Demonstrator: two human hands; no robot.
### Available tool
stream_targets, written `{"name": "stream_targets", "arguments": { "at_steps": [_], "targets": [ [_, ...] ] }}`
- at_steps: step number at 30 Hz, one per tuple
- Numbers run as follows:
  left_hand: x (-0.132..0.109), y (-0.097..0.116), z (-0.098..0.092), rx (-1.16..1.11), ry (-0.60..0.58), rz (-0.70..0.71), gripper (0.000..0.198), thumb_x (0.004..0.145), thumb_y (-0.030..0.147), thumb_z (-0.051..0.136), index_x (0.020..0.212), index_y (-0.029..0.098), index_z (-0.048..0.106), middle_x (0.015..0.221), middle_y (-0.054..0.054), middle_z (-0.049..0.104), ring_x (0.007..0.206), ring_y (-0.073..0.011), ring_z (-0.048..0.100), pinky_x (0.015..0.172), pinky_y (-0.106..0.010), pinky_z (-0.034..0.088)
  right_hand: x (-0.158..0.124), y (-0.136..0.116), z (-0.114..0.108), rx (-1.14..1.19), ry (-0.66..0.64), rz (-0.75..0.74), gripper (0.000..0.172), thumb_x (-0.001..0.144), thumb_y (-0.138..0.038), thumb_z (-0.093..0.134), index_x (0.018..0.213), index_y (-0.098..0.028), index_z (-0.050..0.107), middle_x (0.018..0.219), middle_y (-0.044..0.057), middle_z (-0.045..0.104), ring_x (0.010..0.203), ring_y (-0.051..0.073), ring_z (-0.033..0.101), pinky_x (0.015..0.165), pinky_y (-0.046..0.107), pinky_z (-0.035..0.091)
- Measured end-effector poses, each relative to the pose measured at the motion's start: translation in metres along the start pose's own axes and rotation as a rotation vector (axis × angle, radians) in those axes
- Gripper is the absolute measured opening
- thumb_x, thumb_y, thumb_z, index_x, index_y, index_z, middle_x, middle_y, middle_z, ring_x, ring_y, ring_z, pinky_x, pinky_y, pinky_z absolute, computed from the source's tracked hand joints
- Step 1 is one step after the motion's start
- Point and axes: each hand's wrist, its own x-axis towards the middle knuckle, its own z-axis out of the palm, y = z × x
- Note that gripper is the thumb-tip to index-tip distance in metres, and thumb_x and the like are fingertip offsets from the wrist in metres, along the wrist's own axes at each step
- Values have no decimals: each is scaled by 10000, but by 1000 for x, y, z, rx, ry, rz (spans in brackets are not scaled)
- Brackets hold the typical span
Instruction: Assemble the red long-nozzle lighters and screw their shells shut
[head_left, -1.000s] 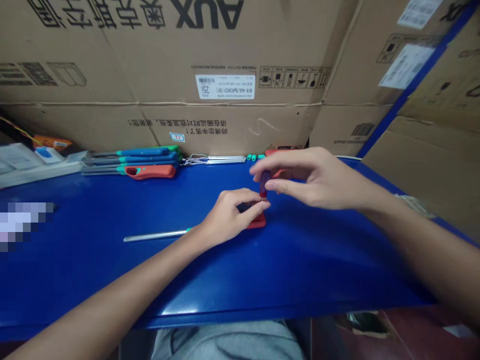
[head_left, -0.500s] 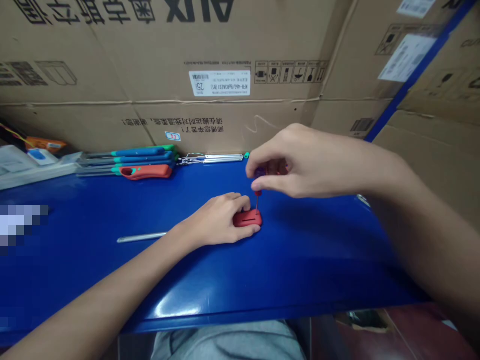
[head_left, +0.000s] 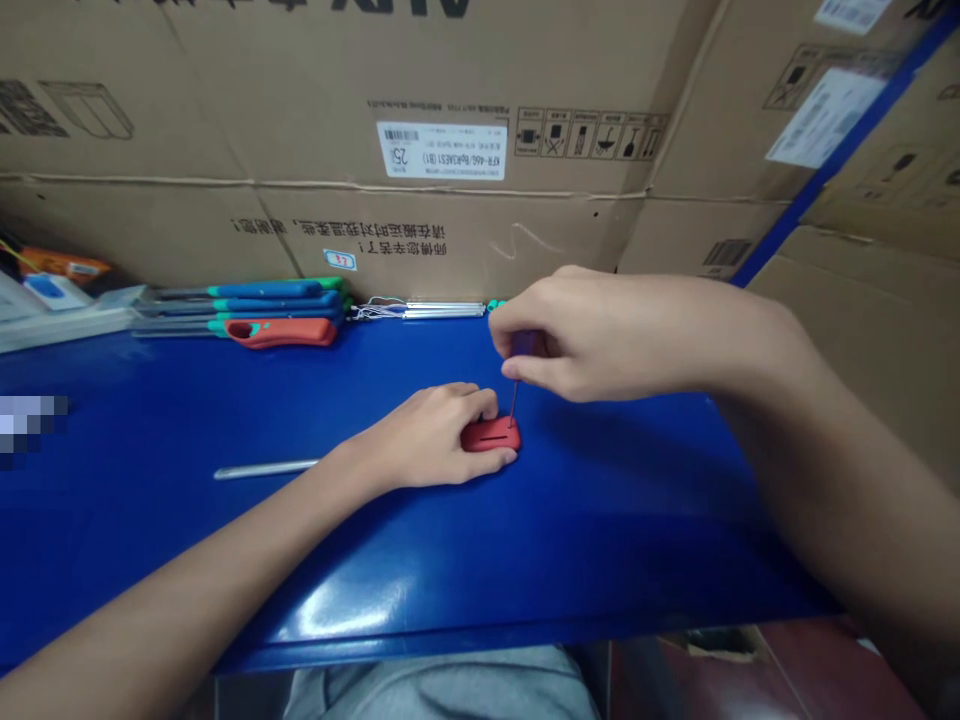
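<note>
While left grip (head_left: 431, 435) clasps red handle (head_left: 498, 429), right grip (head_left: 581, 325) (raised, curled) holds screwdriver (head_left: 528, 344) near-upright

From afar I see a glossy blue table (head_left: 540, 560): red handle (head_left: 491, 437) flat nr ctr, metal rod (head_left: 266, 468) to its L. Along back, L to R: pale tray (head_left: 82, 324), stacked tools (head_left: 281, 304) w/ coloured handles, silver rods (head_left: 445, 310) w/ thin wires (head_left: 379, 310).
</note>
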Motion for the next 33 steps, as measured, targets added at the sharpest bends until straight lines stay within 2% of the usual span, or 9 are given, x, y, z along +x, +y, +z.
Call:
{"name": "stream_targets", "arguments": {
  "at_steps": [3, 5, 9, 15, 19, 22, 25, 29, 33],
  "targets": [
    [0, -1, 0, 8, -11, -1, 303, 830, 491, 570, 805, 194, 517, 821, -28, 591, 740, -190, 557, 656, -305, 400, 2, 1, 1, 47, 22, -14, 229, 747, -231, 744, 587, -175, 590, 555, 3, 499, 595, 134, 541, 522, 263, 290],
    [0, 0, -1, 16, -16, 6, 310, 839, 496, 559, 793, 195, 504, 818, -28, 585, 735, -189, 553, 651, -304, 395, 2, 1, 0, 73, -9, -47, 133, 713, -137, 744, 655, -193, 637, 603, -5, 554, 604, 130, 538, 524, 264, 290],
    [0, 1, -1, 20, -18, 5, 324, 841, 498, 556, 764, 193, 480, 785, -23, 565, 686, -175, 535, 613, -295, 375, 1, 0, -2, 52, -127, -37, 302, 655, 12, 694, 808, -247, 714, 744, -32, 638, 596, 115, 537, 521, 266, 292],
    [-2, 0, 0, 31, -11, 22, 317, 847, 494, 551, 775, 195, 471, 776, -13, 559, 699, -175, 536, 625, -292, 375, 1, -6, -3, -124, -110, 22, 189, 774, -115, 632, 913, -234, 679, 768, -4, 642, 595, 126, 538, 511, 257, 277],
    [-2, 0, 0, 28, -7, 23, 305, 846, 478, 555, 769, 195, 471, 801, -16, 562, 707, -175, 535, 636, -294, 379, -8, -16, -8, -174, -96, 40, 227, 832, -202, 584, 1058, -222, 569, 796, 0, 634, 574, 115, 509, 511, 246, 274],
    [-1, 1, -1, 26, -15, 20, 313, 846, 483, 556, 758, 196, 469, 789, -15, 555, 684, -171, 522, 612, -289, 364, -12, -21, -9, -238, -96, 61, 111, 853, -275, 581, 944, -212, 574, 759, 5, 612, 573, 117, 488, 516, 251, 264],
    [-1, 1, -2, 24, -25, 17, 320, 848, 488, 553, 753, 195, 464, 789, -15, 553, 681, -169, 517, 606, -286, 359, -12, -19, -7, -253, -42, 65, 153, 871, -355, 573, 839, -205, 572, 748, 14, 591, 594, 126, 483, 523, 255, 272],
    [-1, -1, 0, 38, -24, 28, 307, 849, 489, 547, 798, 194, 483, 820, -22, 563, 733, -184, 535, 651, -302, 378, -12, -12, -2, -190, -70, 15, 74, 848, -221, 542, 862, -199, 611, 836, 32, 614, 697, 145, 526, 581, 262, 324],
    [-1, 0, 0, 48, -42, 25, 304, 852, 491, 538, 821, 192, 497, 827, -27, 564, 752, -192, 541, 666, -311, 384, -13, -9, -2, -125, -178, -29, 160, 827, -145, 534, 943, -193, 633, 953, 37, 626, 749, 143, 542, 622, 260, 355]
  ]
}}
